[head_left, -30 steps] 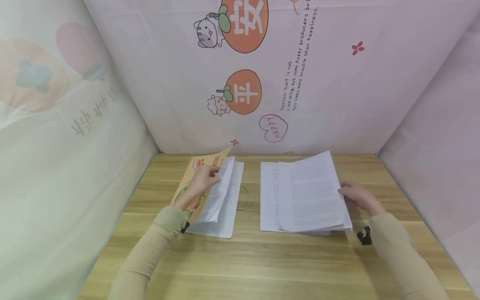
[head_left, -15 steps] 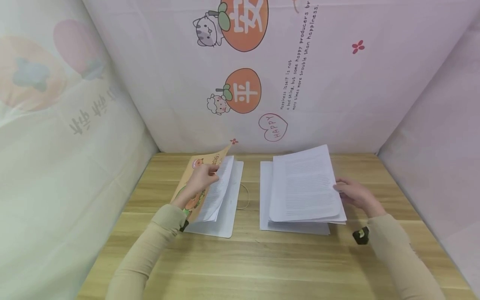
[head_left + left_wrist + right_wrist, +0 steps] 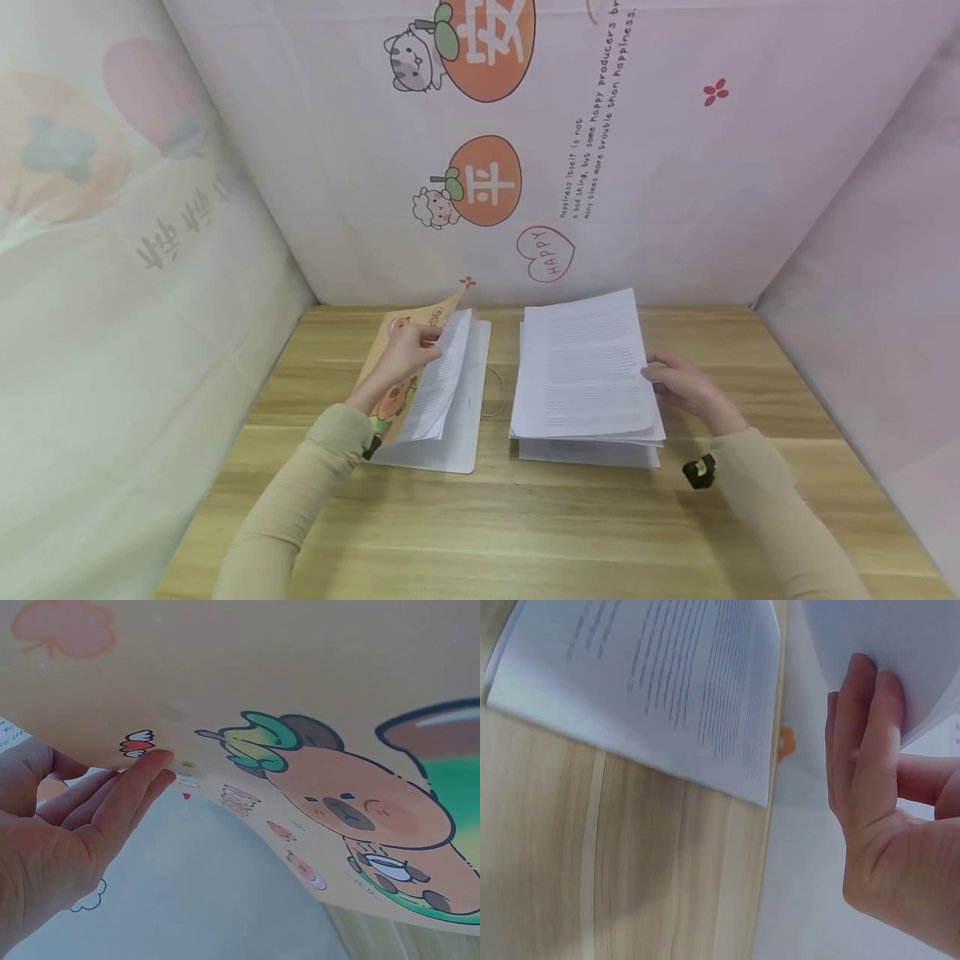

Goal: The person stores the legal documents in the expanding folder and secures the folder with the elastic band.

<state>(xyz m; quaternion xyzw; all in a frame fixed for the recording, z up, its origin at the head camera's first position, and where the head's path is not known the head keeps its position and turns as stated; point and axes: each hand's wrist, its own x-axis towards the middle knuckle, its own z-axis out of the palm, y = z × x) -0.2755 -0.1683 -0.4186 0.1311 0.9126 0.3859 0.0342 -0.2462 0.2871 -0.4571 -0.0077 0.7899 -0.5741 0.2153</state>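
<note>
My left hand (image 3: 405, 354) pinches the raised edge of an orange cartoon-printed folder cover (image 3: 360, 795), holding it tilted up. Printed white sheets (image 3: 444, 375) stand inside the folder, over its pale inner back (image 3: 461, 442). To the right, my right hand (image 3: 686, 387) grips the right edge of a stack of printed paper (image 3: 581, 367), thumb on top and fingers underneath. That stack is lifted at an angle above more printed sheets (image 3: 585, 452) lying on the table. In the right wrist view the fingers (image 3: 885, 712) lie flat against the underside of the held paper.
A thin elastic loop (image 3: 498, 392) lies beside the folder, between it and the paper. The wooden table (image 3: 480, 533) meets a white printed cloth backdrop (image 3: 645, 208) at the back, with cloth walls on both sides.
My right hand has moved left, lifting the paper stack and carrying it left over the lower sheets. The left hand keeps its hold on the cover, nearly still.
</note>
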